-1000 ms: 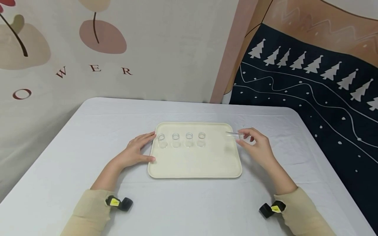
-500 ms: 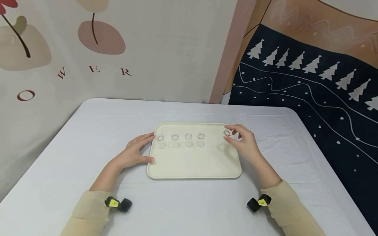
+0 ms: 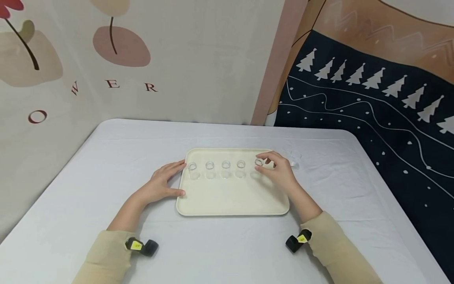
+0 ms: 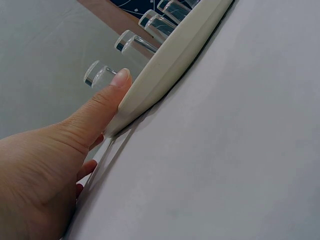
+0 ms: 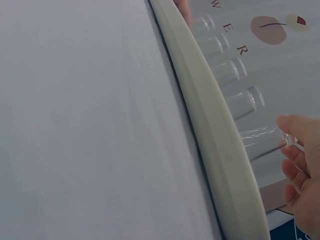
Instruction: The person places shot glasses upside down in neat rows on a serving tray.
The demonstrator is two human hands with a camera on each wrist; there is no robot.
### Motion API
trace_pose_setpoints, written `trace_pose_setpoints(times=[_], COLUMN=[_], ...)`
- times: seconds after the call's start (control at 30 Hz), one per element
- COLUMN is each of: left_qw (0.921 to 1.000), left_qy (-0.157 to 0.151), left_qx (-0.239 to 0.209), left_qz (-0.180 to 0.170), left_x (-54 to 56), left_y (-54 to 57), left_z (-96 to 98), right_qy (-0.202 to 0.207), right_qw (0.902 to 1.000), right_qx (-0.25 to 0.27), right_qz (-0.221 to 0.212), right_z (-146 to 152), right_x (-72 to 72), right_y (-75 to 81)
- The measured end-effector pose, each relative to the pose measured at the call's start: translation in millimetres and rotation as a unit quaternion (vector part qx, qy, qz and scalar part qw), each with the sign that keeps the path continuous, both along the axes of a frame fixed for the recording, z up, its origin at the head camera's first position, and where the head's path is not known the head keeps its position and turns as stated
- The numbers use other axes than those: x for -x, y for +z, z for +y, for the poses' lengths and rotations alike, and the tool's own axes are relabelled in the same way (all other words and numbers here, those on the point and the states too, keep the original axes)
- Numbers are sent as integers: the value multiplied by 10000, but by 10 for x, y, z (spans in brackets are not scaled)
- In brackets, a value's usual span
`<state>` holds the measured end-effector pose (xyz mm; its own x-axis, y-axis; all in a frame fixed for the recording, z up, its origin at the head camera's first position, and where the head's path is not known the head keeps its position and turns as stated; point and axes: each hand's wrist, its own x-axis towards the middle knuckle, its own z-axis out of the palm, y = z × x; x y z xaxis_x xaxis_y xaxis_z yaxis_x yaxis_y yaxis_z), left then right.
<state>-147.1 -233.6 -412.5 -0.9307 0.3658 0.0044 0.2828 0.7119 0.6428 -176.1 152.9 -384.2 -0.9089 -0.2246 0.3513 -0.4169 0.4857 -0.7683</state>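
Four-sided and cream-coloured, a tray (image 3: 230,201) lies on the table, with a row of small clear glass vials (image 3: 226,169) standing upright near its far side. My right hand (image 3: 278,169) pinches another glass vial (image 5: 262,141) by its neck, between thumb and fingers, at the right end of the row. That vial is upright, its base close over or on the tray. At the tray's left edge, my left hand (image 3: 159,183) rests with fingers spread and fairly straight, the thumb (image 4: 107,100) against the rim beside the leftmost vial (image 4: 100,75).
A white cloth (image 3: 220,248) covers the table. Beyond the right hand lies something small and clear (image 3: 294,164), partly hidden. Printed cloths (image 3: 198,71) hang behind the table. Each sleeve carries a black wrist camera (image 3: 149,247).
The right hand has moved left over the tray, turning its vial from lying sideways to upright and bringing it beside the row. The left hand stays at the tray's edge.
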Motion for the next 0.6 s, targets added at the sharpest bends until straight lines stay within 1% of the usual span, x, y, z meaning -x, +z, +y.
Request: trace_pose_setpoints(times=[0.37,0.6], left_qw=[10000,9998], left_qy=[-54,-109], left_qx=[-18,-80], left_qz=[28,137], left_x=[-9,-25], left_y=[8,6], left_z=[1,3], right_qy=[125,163], right_qw=[9995,9995], right_qx=[-139,-162], right_qz=[-256,-230], right_z=[-50,-53], right_x=[25,25], right_y=[-78,-113])
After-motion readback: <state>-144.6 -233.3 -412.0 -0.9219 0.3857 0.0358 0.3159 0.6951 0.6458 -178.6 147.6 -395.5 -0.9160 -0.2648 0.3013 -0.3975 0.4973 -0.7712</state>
